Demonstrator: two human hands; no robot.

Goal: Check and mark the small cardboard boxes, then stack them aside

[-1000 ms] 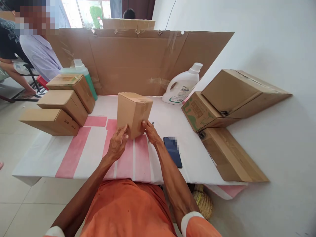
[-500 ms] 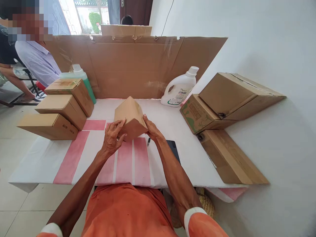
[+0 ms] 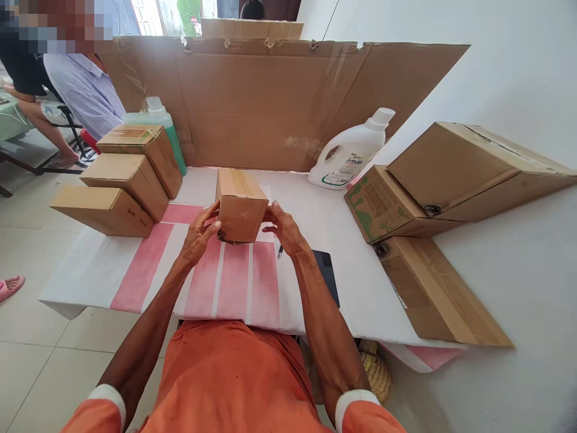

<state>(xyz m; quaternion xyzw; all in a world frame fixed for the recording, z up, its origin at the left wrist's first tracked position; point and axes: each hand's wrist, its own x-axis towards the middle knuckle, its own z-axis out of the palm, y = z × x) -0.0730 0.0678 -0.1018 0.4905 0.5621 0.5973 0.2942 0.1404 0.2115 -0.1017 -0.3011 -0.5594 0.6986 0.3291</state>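
Observation:
A small brown cardboard box (image 3: 243,216) is between my two hands over the pink-striped part of the table cloth. A taped seam runs along its top, and a dark mark shows at its lower left corner. My left hand (image 3: 201,236) has its fingertips and thumb against the box's left side. On the right side, my right hand (image 3: 287,230) holds the box with bent fingers, some of them hidden behind its edge. A pen (image 3: 280,251) lies just below my right hand. Beside my right forearm is a dark flat tablet-like thing (image 3: 327,276).
Several cardboard boxes (image 3: 119,171) stand at the left with a green-liquid bottle (image 3: 177,144) behind them. A white detergent jug (image 3: 351,156) leans near the cardboard partition (image 3: 252,102). More boxes (image 3: 401,204) are at the right wall. A person in a lilac shirt (image 3: 83,90) sits at the left.
The box has been turned from its tilted position, so a taped face now shows on top. My hands have shifted to its left and right sides. The view has swung slightly left and down.

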